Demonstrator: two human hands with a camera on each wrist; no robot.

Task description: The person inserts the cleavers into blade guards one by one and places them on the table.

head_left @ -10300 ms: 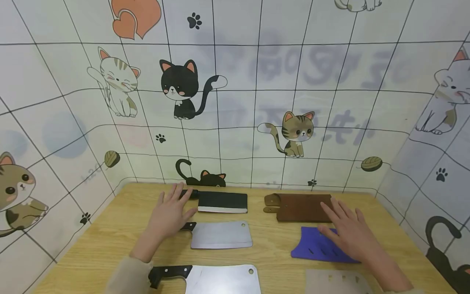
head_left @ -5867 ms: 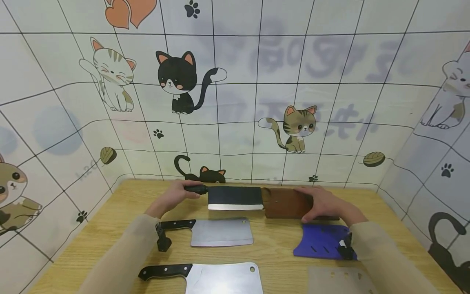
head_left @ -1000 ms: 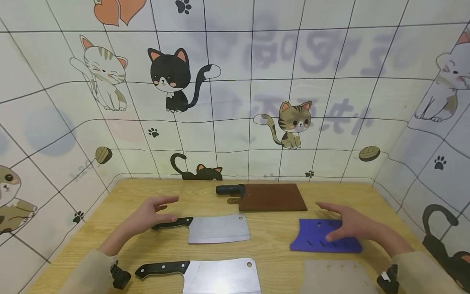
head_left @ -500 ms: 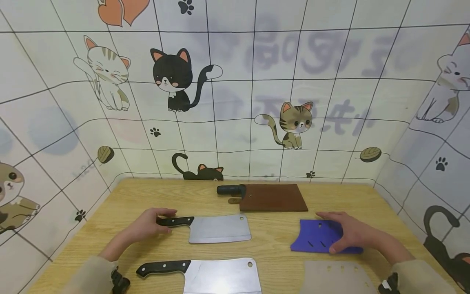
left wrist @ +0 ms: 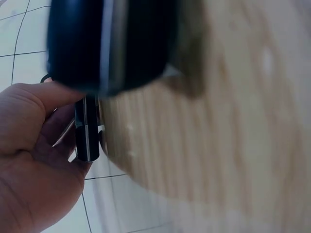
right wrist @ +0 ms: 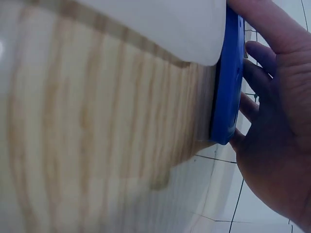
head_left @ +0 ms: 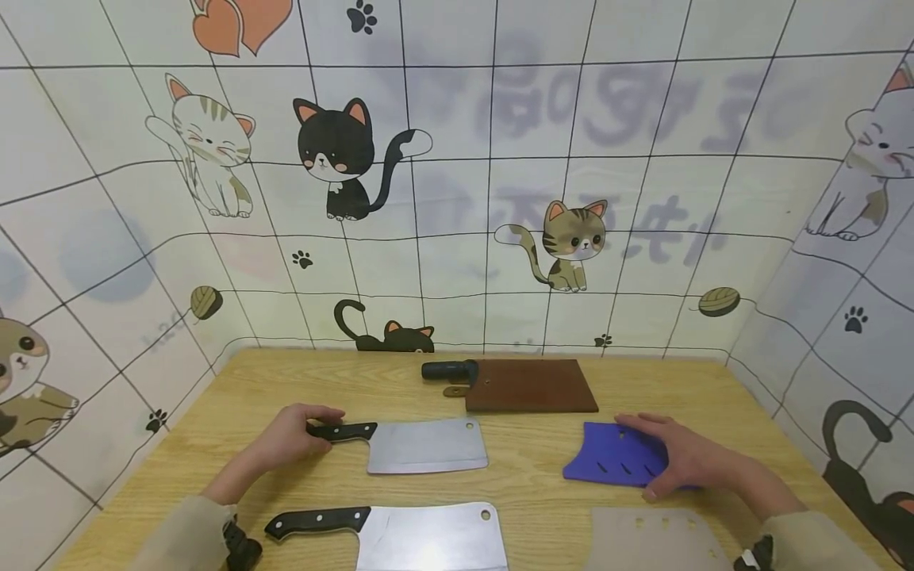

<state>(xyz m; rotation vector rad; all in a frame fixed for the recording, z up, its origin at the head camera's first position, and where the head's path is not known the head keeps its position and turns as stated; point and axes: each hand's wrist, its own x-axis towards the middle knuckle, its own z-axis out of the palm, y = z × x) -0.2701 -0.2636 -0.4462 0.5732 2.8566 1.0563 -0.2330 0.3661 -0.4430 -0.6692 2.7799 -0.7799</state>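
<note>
My left hand [head_left: 289, 438] grips the black handle of the middle cleaver [head_left: 428, 446], which lies on the wooden table with its silver blade pointing right. In the left wrist view, thumb and fingers lie around the end of that handle [left wrist: 87, 138]. Over on the right, my right hand [head_left: 693, 452] spans the purple-blue slotted blade guard [head_left: 607, 456], thumb at its near edge and fingers at its far edge. The right wrist view shows the guard edge-on as a blue strip [right wrist: 228, 82] against the hand. Its right end is hidden under the palm.
At the back lies a brown leather sheath [head_left: 531, 386] with a black knife handle [head_left: 444, 371] sticking out leftward. A larger cleaver [head_left: 428, 535] is at the front, beside a beige guard [head_left: 650, 539] cut off by the frame. Cat-patterned walls [head_left: 457, 198] enclose the table [head_left: 528, 476].
Earlier, both hands brought the black-bladed cleaver and the brown sheath together; they have since let go. The left hand has taken the middle cleaver's handle, and the right has closed on the purple guard.
</note>
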